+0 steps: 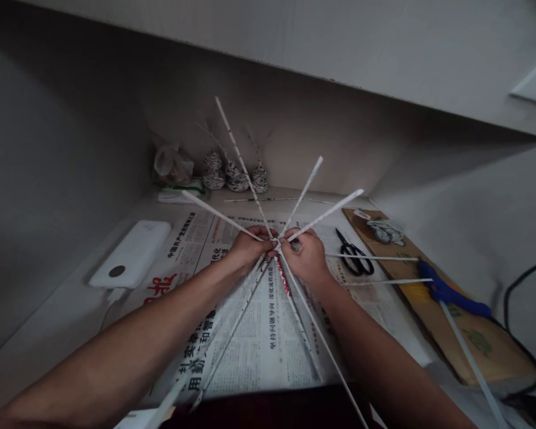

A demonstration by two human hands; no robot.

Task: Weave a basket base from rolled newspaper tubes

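Several thin rolled-paper sticks (234, 146) fan out like spokes from one crossing point in front of me. My left hand (254, 245) pinches this centre from the left, thumb against the crossing. From the right, my right hand (309, 253) grips the same sticks close to the centre with bent fingers. Both hands nearly meet there, and their fingers hide most of the crossing. Some sticks point away toward the back wall; others run down toward my body or out to the right. Printed newspaper (254, 339) lies beneath the hands.
Black scissors (356, 262) lie right of my right hand. A blue glue gun (458, 296) rests on a cardboard sheet (477, 357). At left is a white power bank (134, 250) with a cable. Woven paper gourd shapes (236, 177) and a plastic bag (172, 164) stand at the back.
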